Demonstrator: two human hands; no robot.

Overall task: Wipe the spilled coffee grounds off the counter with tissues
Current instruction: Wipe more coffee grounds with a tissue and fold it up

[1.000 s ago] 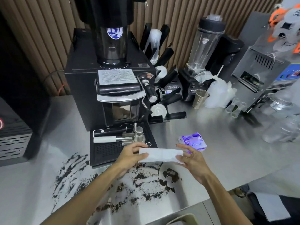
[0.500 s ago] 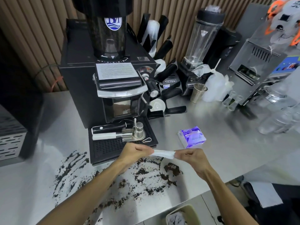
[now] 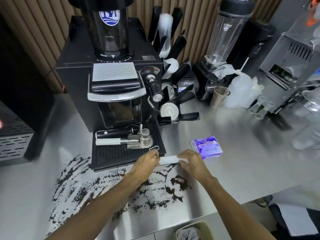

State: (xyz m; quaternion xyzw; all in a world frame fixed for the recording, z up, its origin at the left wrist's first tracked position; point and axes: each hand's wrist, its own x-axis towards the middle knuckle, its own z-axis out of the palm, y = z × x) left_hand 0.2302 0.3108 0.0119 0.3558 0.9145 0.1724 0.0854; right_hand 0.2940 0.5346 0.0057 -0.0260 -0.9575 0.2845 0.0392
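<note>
Tissue (image 3: 168, 160): a white folded strip, held stretched between both hands, over the far edge of the spill and just in front of the tray.
Left hand (image 3: 147, 164): fingers curled, pinching the tissue's left end.
Right hand (image 3: 192, 164): fingers curled, pinching the tissue's right end.
Grounds (image 3: 97, 186): dark smears and specks spread over the near left part of the surface, under and around both forearms. A thicker clump lies below the right hand.
Surface (image 3: 242, 161): shiny steel.
Pack (image 3: 207, 147): purple tissue pack, lying flat just right of the right hand and not touching it.
Grinder (image 3: 110, 75): black, standing behind the hands.
Tray (image 3: 121, 153): black perforated tray at the grinder's foot. It carries a black-handled and a white-handled portafilter side by side, with a metal tamper at their right end.
Blender (image 3: 226, 40): clear jar on a black base, at the back right.
Cup (image 3: 219, 97): ribbed metal, just in front of the blender's base.
Bin (image 3: 192, 231): pale rim at the bottom edge, below the surface, with something crumpled inside.
</note>
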